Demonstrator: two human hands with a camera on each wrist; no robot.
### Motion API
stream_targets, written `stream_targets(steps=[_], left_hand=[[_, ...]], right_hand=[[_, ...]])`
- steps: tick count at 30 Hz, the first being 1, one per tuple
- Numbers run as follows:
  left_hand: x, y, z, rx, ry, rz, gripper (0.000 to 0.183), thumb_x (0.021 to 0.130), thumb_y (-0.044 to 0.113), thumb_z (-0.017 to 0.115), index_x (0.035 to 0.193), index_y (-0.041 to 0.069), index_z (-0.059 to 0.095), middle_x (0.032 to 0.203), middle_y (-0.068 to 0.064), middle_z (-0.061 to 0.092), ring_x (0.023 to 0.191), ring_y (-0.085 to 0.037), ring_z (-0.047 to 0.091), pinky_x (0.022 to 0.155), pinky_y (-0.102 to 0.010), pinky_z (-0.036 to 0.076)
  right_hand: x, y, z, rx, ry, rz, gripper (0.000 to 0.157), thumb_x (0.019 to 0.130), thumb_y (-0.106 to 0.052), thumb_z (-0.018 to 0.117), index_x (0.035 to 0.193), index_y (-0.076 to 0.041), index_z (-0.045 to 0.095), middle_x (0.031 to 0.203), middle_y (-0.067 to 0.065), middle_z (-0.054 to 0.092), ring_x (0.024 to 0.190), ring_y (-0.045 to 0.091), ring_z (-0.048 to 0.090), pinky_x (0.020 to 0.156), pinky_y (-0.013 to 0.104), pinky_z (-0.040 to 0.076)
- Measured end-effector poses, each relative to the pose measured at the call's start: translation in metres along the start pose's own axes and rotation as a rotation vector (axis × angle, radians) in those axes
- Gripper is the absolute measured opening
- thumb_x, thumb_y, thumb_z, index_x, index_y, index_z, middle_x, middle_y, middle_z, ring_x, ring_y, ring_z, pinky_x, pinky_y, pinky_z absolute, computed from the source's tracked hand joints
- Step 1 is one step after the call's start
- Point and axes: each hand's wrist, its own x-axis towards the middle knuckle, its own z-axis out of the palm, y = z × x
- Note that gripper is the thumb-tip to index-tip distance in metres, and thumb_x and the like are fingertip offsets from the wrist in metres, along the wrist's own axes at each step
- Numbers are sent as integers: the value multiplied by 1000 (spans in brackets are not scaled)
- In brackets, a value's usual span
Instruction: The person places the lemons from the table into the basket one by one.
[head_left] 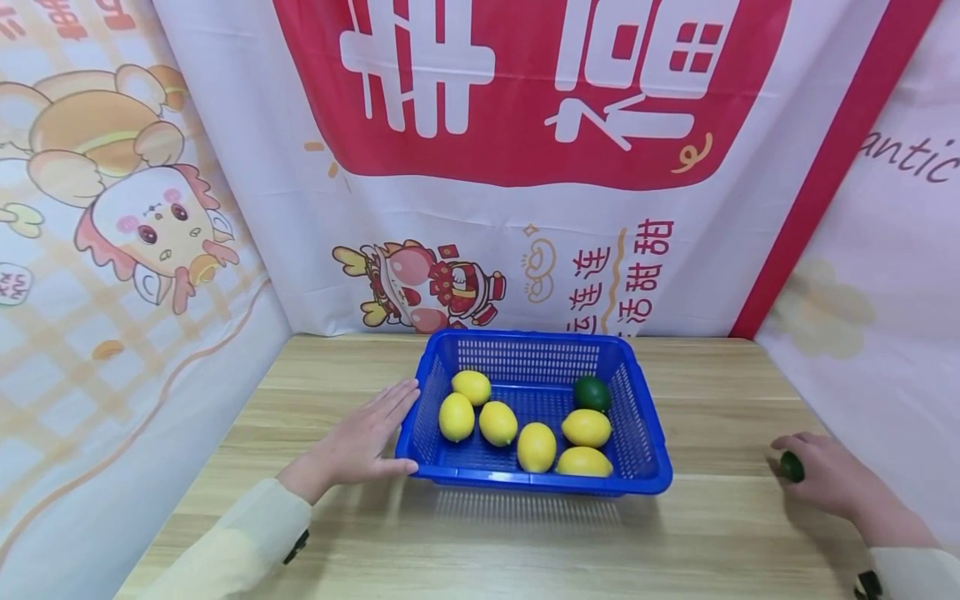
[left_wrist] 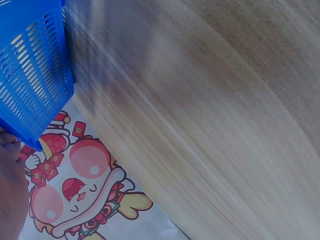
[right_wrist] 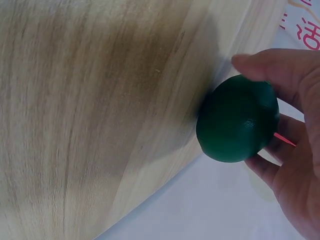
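A blue plastic basket (head_left: 652, 433) sits on the wooden table, holding several yellow lemons (head_left: 536, 447) and one dark green lime (head_left: 592, 393) in its far right corner. Against the basket's left rim rests my left hand (head_left: 363, 437), fingers straight and thumb near the front corner. In the left wrist view, only part of that hand (left_wrist: 11, 185) shows beside the basket's slotted wall (left_wrist: 35, 65). Far to the right, my right hand (head_left: 828, 475) holds another dark green lime (right_wrist: 237, 120) low over the table, with thumb and fingers around its sides.
The wooden table (head_left: 450, 550) runs up to a printed cloth backdrop (head_left: 517, 158) behind the basket. More printed cloth stands along the left side (head_left: 97, 350) and the right side (head_left: 885, 350), close to my right hand.
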Motion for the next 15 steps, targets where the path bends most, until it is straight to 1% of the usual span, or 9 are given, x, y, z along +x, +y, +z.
stream_targets(steps=[3, 7, 12, 15], left_hand=[[0, 0, 0, -1, 0, 0, 100, 86, 62, 59, 152, -3, 21, 159, -18, 18, 146, -32, 16, 116, -46, 19], [0, 1, 0, 0, 2, 0, 99, 86, 61, 60, 152, -3, 22, 159, -18, 18, 145, -33, 17, 116, -47, 19], [0, 2, -1, 3, 4, 1, 100, 86, 63, 58, 152, -3, 23, 158, -19, 19, 145, -34, 18, 115, -47, 20], [-1, 2, -2, 0, 4, 1, 100, 87, 64, 57, 152, -3, 23, 158, -19, 20, 144, -35, 19, 115, -47, 21]], right_hand=[[0, 0, 1, -16, -13, 2, 51, 49, -5, 85, 96, 3, 67, 92, 22, 63, 84, 46, 60, 76, 60, 48], [0, 1, 3, -46, 6, -17, 49, 48, -3, 85, 94, 2, 68, 90, 20, 63, 82, 44, 60, 75, 59, 48], [0, 1, 3, -60, 24, -44, 49, 44, 3, 83, 91, 2, 68, 87, 17, 63, 78, 41, 60, 72, 57, 50], [1, 1, 2, -64, -15, -26, 51, 44, 6, 81, 93, 3, 67, 89, 19, 63, 80, 41, 60, 73, 57, 50]])
